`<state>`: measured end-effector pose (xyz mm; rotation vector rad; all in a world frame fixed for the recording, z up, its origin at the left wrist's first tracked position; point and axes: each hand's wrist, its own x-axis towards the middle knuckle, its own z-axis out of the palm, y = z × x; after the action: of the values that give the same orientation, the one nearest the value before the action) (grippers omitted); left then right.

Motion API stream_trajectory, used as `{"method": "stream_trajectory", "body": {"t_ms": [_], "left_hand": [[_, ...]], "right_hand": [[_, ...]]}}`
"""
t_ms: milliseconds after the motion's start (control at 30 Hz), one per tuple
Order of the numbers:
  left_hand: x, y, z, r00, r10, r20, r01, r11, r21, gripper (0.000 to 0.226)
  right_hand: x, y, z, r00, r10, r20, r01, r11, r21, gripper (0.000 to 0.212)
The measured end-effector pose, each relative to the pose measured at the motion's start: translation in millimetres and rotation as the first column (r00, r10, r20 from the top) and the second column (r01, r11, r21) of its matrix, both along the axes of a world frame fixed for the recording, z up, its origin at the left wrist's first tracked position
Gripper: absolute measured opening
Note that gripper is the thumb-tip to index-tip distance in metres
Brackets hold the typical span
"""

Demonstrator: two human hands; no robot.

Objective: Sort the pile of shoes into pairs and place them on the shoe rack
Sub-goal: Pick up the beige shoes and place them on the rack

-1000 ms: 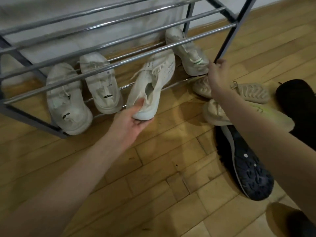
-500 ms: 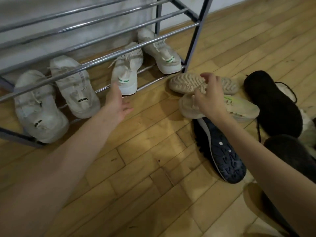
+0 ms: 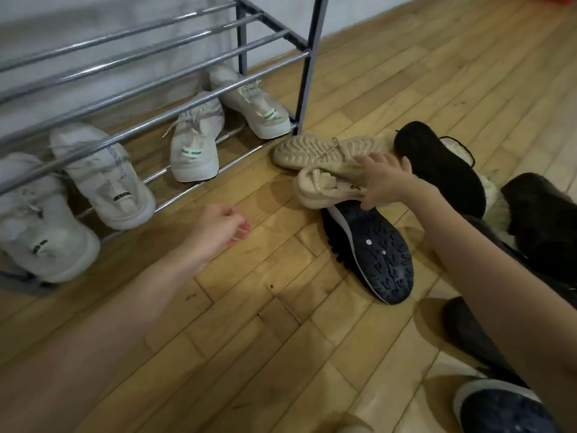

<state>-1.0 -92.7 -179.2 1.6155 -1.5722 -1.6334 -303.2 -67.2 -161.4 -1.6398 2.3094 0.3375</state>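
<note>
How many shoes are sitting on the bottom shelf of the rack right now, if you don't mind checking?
4: two white shoes at the left, and two with green tabs at the right. The picture's left edge cuts the rack, so more may be hidden.

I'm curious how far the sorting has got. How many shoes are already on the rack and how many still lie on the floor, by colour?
White shoes on the shoe rack: 4
Beige shoes on the floor: 2, one under the right hand
Black or dark shoes and slippers on the floor, partly out of view: at least 5
Total: at least 11
</note>
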Motion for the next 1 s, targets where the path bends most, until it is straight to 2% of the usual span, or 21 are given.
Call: {"method": "stream_trajectory", "body": {"t_ms": [67, 167, 233, 300, 433, 467, 567, 633, 700, 800, 867, 933, 1000], "left_hand": [[-7, 2, -1, 0.996, -0.087, 0.038, 0.088, 0.995, -0.037, 0.013], [-19, 2, -2, 0.98, -0.181, 0.085, 0.188, 0.978, -0.088, 0.015], [-26, 0, -2, 0.971, -0.215, 0.106, 0.226, 0.969, -0.104, 0.013], [-31, -2, -2, 0.964, -0.238, 0.121, 0.25, 0.963, -0.097, 0.01], [-32, -1, -3, 0.976, -0.197, 0.093, 0.204, 0.977, -0.064, 0.006], [-29, 0, -2, 0.982, -0.179, 0.055, 0.181, 0.983, -0.044, 0.011], [-15, 2, 6, 0.979, -0.174, -0.105, 0.189, 0.971, 0.148, 0.065], [-6, 4, 12, 0.961, -0.168, -0.22, 0.227, 0.934, 0.276, 0.079], [2, 10, 17, 0.948, -0.129, -0.291, 0.225, 0.919, 0.323, 0.065], [14, 17, 18, 0.938, -0.03, -0.345, 0.145, 0.938, 0.313, 0.04], [26, 18, 14, 0.912, 0.072, -0.405, 0.065, 0.947, 0.314, 0.042], [40, 17, 10, 0.881, 0.166, -0.444, -0.009, 0.942, 0.334, 0.047], [53, 16, 7, 0.859, 0.226, -0.459, -0.058, 0.934, 0.352, 0.049]], "right_hand": [[-6, 6, -5, 0.999, 0.02, -0.046, -0.019, 0.999, 0.026, 0.099], [-14, 8, -5, 0.999, 0.031, 0.015, -0.03, 0.999, -0.034, 0.092], [-17, 6, -4, 0.996, 0.086, -0.021, -0.086, 0.996, -0.023, 0.098], [-19, 1, -5, 0.99, 0.138, -0.042, -0.137, 0.99, 0.017, 0.105], [-12, -5, 1, 0.988, 0.117, 0.096, -0.119, 0.993, 0.021, 0.107], [-7, -4, 4, 0.984, 0.138, 0.116, -0.137, 0.99, -0.016, 0.105], [18, 3, 8, 0.932, 0.336, 0.137, -0.316, 0.937, -0.149, 0.101], [41, 7, 12, 0.862, 0.489, 0.137, -0.454, 0.863, -0.224, 0.101], [61, 5, 13, 0.804, 0.581, 0.124, -0.537, 0.801, -0.265, 0.101], [77, -1, 11, 0.763, 0.643, 0.073, -0.588, 0.736, -0.335, 0.099], [78, -4, 11, 0.807, 0.587, 0.07, -0.509, 0.75, -0.422, 0.099], [73, -10, 8, 0.895, 0.439, 0.079, -0.353, 0.805, -0.477, 0.094], [62, -20, -1, 0.959, 0.267, 0.091, -0.203, 0.879, -0.432, 0.088]]}}
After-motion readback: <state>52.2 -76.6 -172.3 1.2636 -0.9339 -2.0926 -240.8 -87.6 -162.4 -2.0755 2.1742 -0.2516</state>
